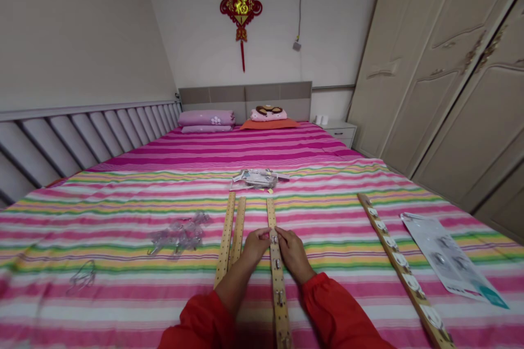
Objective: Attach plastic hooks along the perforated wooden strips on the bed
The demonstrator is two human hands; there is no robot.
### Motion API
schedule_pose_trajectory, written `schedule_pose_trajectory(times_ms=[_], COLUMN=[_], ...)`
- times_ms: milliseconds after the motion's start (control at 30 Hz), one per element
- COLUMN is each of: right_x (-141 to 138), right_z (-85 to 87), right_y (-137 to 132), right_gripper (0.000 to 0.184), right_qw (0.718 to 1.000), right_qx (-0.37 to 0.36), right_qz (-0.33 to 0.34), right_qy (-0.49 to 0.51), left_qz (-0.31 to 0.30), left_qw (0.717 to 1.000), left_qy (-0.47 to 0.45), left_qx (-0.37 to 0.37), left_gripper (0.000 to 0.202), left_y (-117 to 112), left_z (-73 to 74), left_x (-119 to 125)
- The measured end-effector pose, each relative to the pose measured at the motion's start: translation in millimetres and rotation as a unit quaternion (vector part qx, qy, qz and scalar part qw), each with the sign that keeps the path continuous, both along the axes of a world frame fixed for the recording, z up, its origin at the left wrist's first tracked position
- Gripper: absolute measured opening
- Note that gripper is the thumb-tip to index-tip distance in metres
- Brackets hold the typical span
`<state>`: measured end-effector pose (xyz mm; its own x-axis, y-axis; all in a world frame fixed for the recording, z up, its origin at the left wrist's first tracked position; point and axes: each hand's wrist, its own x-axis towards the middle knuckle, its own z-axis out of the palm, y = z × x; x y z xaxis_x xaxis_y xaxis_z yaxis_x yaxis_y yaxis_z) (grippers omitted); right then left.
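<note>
A narrow wooden strip with holes point(279, 283) lies lengthwise on the striped cloth, with several small shiny metal hooks point(280, 298) along it. My left hand point(257, 244) pinches from the left at the uppermost hook point(274, 240) on this strip. From the right, the bent fingers of my right hand point(293, 251) close on the same small piece. My fingertips partly cover how it sits on the wood. Two more perforated wooden strips point(225, 237) lie just left of my left hand, partly behind my forearm.
Small clear plastic packets point(179, 234) lie to the left, near a thin wire-like loop point(82, 277). Further ahead is a pile of packaged items point(257, 178). On the right are a strip bearing white round pieces point(396, 258) and a blister card point(450, 256).
</note>
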<state>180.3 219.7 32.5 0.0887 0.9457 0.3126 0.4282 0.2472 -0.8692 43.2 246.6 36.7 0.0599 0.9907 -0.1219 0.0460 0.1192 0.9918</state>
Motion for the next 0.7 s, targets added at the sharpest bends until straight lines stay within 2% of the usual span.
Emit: schedule_pose_trajectory(times_ms=[133, 267, 500, 700], right_x=[-1, 0, 11, 12], right_z=[1.6, -0.6, -14.3, -16.8], right_y=[-3, -2, 9, 4], right_gripper=[0.037, 0.038, 0.047, 0.050], right_qw=[1.000, 1.000, 0.992, 0.972], right_qx=[-0.012, -0.018, -0.037, -0.051], right_qz=[0.008, 0.021, 0.013, -0.017], right_qy=[-0.022, -0.001, 0.122, 0.228], left_qz=[0.000, 0.005, 0.000, 0.033], left_qw=[1.000, 1.000, 1.000, 0.999], left_qy=[0.005, 0.002, -0.009, 0.005], left_qx=[0.001, -0.001, -0.011, -0.006], left_gripper=[0.039, 0.037, 0.043, 0.039], left_y=[1, 0, -10, -35], left_z=[-1.8, -0.2, 15.9, 31.0], left_x=[0, 3, 1, -23])
